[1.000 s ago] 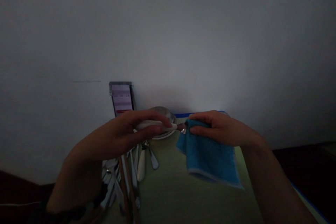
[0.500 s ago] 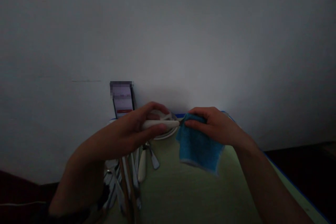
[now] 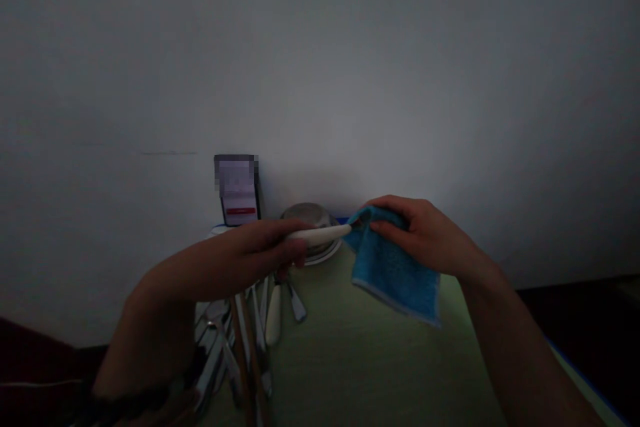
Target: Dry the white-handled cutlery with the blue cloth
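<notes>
My left hand [image 3: 273,247] is closed round the white handle [image 3: 325,235] of a utensil, held roughly level above the table. Its far end runs into a blue cloth [image 3: 395,273], so I cannot tell what kind of utensil it is. My right hand [image 3: 407,227] pinches that cloth at the top, around the utensil's covered end. The cloth's lower part hangs loose over the table. Behind the white handle, a metal bowl [image 3: 307,213] stands on a rimmed plate [image 3: 327,255] by the wall.
A phone [image 3: 239,193] leans upright against the wall. Below my left forearm lie several pieces of cutlery [image 3: 227,347], wooden chopsticks [image 3: 249,360], another white-handled utensil [image 3: 273,320] and a metal handle end [image 3: 297,303]. The pale green table [image 3: 365,360] has a blue edge.
My right hand and the cloth have shifted slightly right. My left hand has turned and lowered its fingers, uncovering the metal bowl. The handle now tilts up a little towards the cloth.
</notes>
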A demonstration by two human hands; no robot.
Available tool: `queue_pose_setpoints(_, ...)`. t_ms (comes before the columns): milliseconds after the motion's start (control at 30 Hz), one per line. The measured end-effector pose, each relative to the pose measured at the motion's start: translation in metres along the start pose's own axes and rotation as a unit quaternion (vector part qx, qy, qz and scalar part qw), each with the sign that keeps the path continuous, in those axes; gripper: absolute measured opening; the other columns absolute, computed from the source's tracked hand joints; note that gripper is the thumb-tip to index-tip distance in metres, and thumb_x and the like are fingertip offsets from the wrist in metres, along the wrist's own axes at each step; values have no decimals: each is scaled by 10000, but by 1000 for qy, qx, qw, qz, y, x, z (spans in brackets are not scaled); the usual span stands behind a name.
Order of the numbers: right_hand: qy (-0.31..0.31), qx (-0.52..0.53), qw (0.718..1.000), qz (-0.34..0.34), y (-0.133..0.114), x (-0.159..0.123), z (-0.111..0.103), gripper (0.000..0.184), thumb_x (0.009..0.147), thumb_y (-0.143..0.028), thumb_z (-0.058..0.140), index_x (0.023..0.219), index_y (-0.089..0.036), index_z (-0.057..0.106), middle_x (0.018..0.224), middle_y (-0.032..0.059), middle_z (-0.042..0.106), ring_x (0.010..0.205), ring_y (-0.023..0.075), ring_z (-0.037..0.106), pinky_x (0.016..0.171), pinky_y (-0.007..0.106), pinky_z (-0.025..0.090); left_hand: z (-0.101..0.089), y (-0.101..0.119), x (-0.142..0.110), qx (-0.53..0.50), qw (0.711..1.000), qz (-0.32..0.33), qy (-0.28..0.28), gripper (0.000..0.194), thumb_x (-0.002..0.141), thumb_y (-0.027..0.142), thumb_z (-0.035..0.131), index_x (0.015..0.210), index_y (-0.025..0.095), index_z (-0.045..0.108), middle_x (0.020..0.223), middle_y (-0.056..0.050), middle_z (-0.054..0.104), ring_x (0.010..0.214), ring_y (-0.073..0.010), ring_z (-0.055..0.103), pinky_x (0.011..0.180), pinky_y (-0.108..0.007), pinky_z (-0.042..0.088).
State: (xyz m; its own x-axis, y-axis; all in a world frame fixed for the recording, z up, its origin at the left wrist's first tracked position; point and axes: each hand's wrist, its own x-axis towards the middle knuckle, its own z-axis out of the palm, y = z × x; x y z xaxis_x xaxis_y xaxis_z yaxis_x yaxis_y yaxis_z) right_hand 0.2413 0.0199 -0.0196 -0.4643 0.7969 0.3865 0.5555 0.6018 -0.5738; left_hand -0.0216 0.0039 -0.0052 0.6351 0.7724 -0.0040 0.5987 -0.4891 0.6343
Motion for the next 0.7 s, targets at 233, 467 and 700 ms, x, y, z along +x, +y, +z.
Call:
queue_pose_setpoints(233, 24, -36, 999, 32, -3, 3, 4, 156, 844, -304, 537, 892, -191, 632, 787, -3, 647, 711, 137, 586, 638, 259, 407, 1, -3, 1, -12, 1000, 0, -26, 271, 926, 383, 403, 1020, 190, 568, 818, 5, 610, 733, -126, 570, 636, -202, 454)
queue_pose_setpoints(467, 33, -26, 998, 45, 0, 1, 2, 193, 829, -367, 553, 868, -195, 633, 753, -11, 647, 674, 132, 583, 617, 256, 411, -1, -2, 3, -11, 1000, 18, -5, 225, 921, 366, 429, 951, 204, 583, 758, 35, 591, 663, -92, 543, 572, -162, 423)
queue_pose_setpoints(700, -38, 56, 998, 13, -3, -1, -1, 205, 868, -296, 507, 1012, -230, 637, 872, -21, 676, 768, 128, 610, 669, 240, 445, -3, 7, 6, -1, 993, 22, 116, 221, 911, 352, 453, 1059, 220, 553, 820, 42, 615, 698, -92, 556, 586, -152, 423)
